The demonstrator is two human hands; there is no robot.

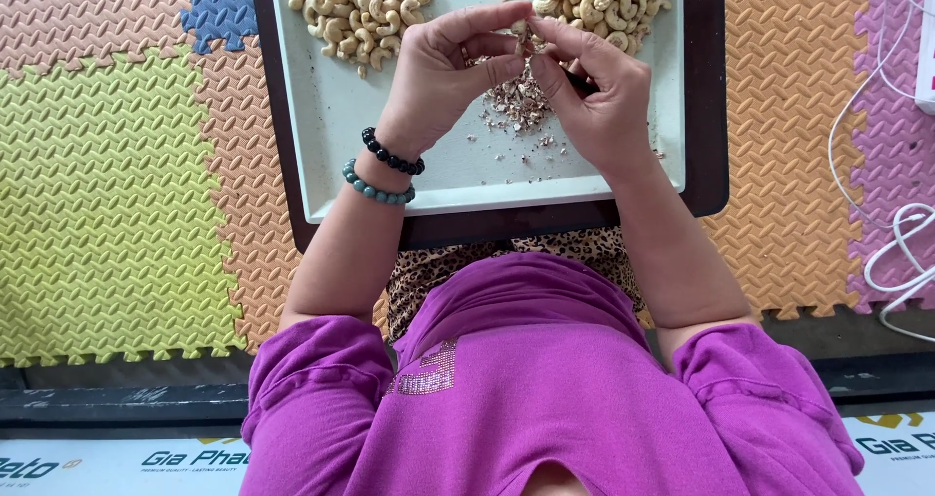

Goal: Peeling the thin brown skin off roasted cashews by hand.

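I see a floor of interlocking foam mats [117, 194] in yellow, orange, blue and pink under everything. On it sits a dark tray [709, 116], and inside that a pale rectangular tray [341, 155]. Two heaps of cashew kernels lie at its far end: the left pile [360, 14] and the right pile [599, 0]. Between them, nearer me, is a scatter of brown skin flakes [516, 107]. My left hand [443, 73], with two bead bracelets [385, 170] at the wrist, and my right hand [599, 92] meet above the flakes. Both sets of fingers are pinched together on one small cashew [523, 31], held over the pale tray.
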